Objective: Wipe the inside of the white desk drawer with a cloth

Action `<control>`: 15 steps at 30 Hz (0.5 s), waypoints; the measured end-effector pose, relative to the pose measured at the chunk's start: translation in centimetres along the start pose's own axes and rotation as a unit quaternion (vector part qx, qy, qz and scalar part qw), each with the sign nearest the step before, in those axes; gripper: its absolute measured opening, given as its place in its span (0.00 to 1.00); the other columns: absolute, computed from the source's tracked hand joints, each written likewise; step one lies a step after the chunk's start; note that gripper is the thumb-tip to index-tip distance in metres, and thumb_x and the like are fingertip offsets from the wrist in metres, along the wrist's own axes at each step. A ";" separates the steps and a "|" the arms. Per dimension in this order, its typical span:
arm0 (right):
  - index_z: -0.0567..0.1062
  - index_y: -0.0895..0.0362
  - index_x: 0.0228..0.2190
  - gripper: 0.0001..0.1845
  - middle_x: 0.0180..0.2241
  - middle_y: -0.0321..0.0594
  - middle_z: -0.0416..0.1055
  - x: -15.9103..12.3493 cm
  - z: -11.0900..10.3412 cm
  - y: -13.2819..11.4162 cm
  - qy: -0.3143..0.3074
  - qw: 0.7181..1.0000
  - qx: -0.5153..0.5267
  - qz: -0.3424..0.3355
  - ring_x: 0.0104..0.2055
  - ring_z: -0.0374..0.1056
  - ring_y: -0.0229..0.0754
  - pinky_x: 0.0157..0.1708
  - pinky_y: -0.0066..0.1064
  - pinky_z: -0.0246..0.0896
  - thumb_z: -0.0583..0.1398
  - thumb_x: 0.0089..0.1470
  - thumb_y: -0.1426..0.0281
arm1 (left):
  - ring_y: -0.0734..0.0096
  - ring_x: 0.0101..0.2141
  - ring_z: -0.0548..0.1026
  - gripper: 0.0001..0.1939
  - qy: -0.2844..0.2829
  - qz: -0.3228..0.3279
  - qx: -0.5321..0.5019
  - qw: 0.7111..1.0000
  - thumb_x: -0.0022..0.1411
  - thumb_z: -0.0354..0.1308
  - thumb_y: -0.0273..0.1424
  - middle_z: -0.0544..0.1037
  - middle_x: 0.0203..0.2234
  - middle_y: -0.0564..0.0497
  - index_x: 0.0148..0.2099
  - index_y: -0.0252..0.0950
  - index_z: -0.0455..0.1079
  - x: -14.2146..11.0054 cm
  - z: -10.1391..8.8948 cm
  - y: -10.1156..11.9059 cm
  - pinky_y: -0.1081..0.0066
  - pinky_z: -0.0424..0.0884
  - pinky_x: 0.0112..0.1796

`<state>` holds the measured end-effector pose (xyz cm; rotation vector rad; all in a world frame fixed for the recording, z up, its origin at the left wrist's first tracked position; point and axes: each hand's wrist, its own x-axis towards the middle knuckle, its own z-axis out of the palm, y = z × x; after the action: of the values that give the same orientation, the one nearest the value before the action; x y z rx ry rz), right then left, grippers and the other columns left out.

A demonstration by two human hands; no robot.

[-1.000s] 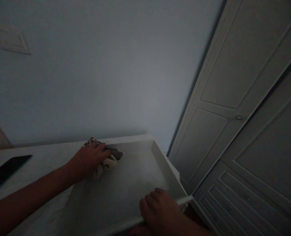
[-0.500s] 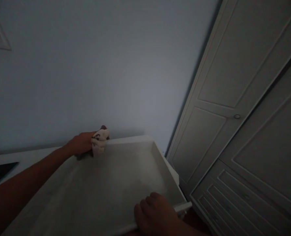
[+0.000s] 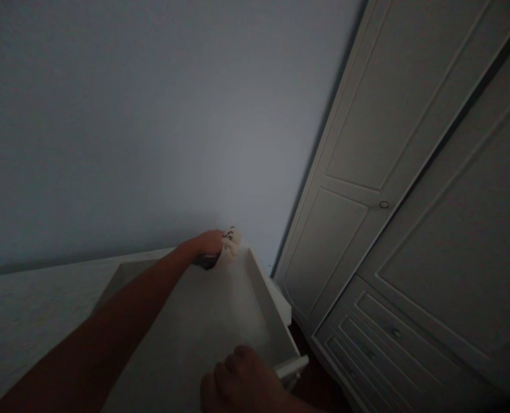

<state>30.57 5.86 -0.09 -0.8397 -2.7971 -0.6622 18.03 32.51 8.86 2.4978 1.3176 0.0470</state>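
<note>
A shallow white drawer (image 3: 203, 338) rests on a white top against the wall. My left hand (image 3: 209, 244) reaches across to its far edge, near the far right corner. Its fingers are closed on a pale cloth with dark marks (image 3: 230, 244), which drapes over the drawer's far wall. My right hand (image 3: 244, 381) is curled over the near edge of the drawer, close to the near right corner. The fingertips of that hand are partly hidden.
A plain wall (image 3: 172, 115) stands behind the drawer. On the right is a tall wardrobe (image 3: 349, 229) with a small round knob (image 3: 383, 205) and several panelled drawers below. A dark floor (image 3: 312, 367) shows between the furniture. The light is dim.
My left hand has slid the cloth rightward along the drawer's far edge toward the corner. My right hand keeps its grip on the near edge. The view has shifted somewhat.
</note>
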 end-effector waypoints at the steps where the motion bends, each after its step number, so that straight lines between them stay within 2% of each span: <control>1: 0.65 0.55 0.24 0.19 0.16 0.35 0.67 0.0 0.0 0.0 -0.002 1.000 0.001 -0.003 0.15 0.63 0.40 0.16 0.30 0.50 0.62 0.60 0.58 | 0.61 0.47 0.77 0.19 0.011 0.006 0.005 1.000 0.69 0.60 0.42 0.77 0.51 0.46 0.56 0.36 0.71 1.0 0.5 1.6 0.55 0.77 0.48; 4: 0.66 0.55 0.25 0.18 0.16 0.35 0.67 0.2 0.1 -0.1 -0.013 1.000 0.002 -0.006 0.14 0.63 0.40 0.15 0.30 0.51 0.63 0.59 0.58 | 0.59 0.50 0.76 0.23 0.041 0.024 0.017 0.999 0.69 0.60 0.44 0.75 0.54 0.44 0.60 0.38 0.68 2.6 1.7 4.6 0.51 0.75 0.51; 6: 0.66 0.55 0.25 0.19 0.16 0.35 0.68 0.4 0.3 -0.1 -0.021 1.000 0.001 0.000 0.15 0.63 0.40 0.16 0.31 0.52 0.64 0.58 0.57 | 0.58 0.50 0.77 0.24 0.047 0.040 0.021 0.998 0.68 0.59 0.45 0.76 0.55 0.44 0.61 0.39 0.68 2.4 1.9 4.8 0.51 0.74 0.52; 11: 0.66 0.55 0.25 0.21 0.16 0.38 0.69 0.4 0.4 -0.2 -0.037 0.999 0.012 0.021 0.16 0.66 0.42 0.17 0.30 0.55 0.63 0.60 0.54 | 0.54 0.51 0.78 0.21 0.044 0.053 0.025 0.997 0.64 0.62 0.40 0.80 0.53 0.44 0.58 0.44 0.72 -0.1 1.0 1.6 0.61 0.73 0.49; 15: 0.68 0.56 0.26 0.21 0.18 0.39 0.71 0.0 0.1 -0.1 -0.023 0.999 0.021 0.029 0.18 0.68 0.43 0.19 0.32 0.57 0.63 0.60 0.53 | 0.60 0.47 0.79 0.17 0.030 0.018 0.029 0.999 0.67 0.61 0.40 0.80 0.49 0.45 0.53 0.38 0.74 -3.1 -0.1 -2.2 0.58 0.74 0.48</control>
<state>30.54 5.87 -0.19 -0.9353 -2.8050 -0.5807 14.44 31.18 8.68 2.5883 1.3140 0.0940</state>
